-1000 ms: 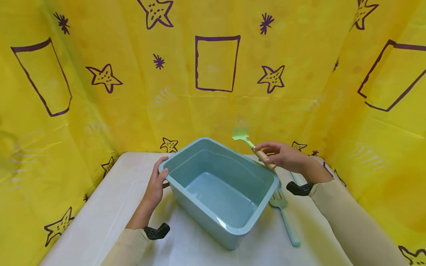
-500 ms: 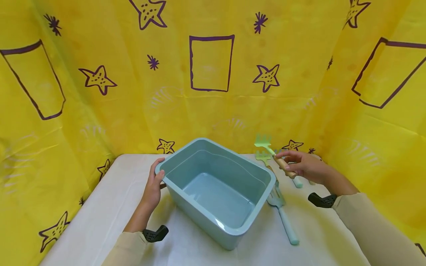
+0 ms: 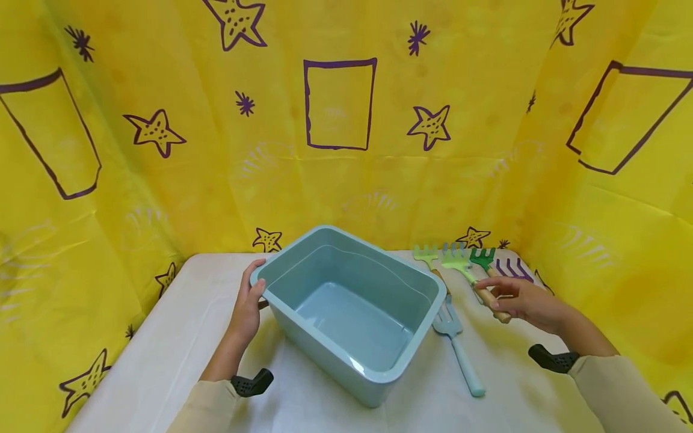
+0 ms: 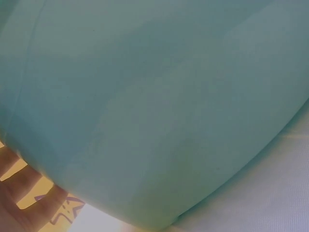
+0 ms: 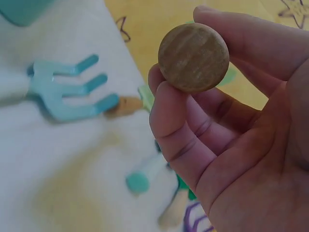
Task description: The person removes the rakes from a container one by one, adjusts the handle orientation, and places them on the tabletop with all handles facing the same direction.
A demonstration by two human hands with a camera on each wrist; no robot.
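Note:
My left hand [image 3: 250,307] grips the left corner of a blue-green plastic tub [image 3: 325,358], thumb over the rim and fingers outside. The tub stands on the table with no object visible inside. The left wrist view is mostly filled by the tub's side wall [image 4: 145,106], with fingertips touching its edge. My right hand [image 3: 533,305] pinches the wooden handle of a small light-green hand rake [image 3: 460,262] right of the tub. In the right wrist view the round handle end [image 5: 193,58] hides most of the rake.
A pale blue-green garden fork [image 3: 459,352] lies right of the tub. Behind it lie another light-green rake [image 3: 426,252], a dark green rake [image 3: 483,257] and a purple rake [image 3: 514,269]. A blue-tined tool is partly hidden. Yellow patterned sheeting [image 3: 335,186] walls the white-covered table [image 3: 216,270].
My right hand has moved right and down with the rake, from the tub's far right edge to the tools lying at right. My left hand keeps its grip on the tub.

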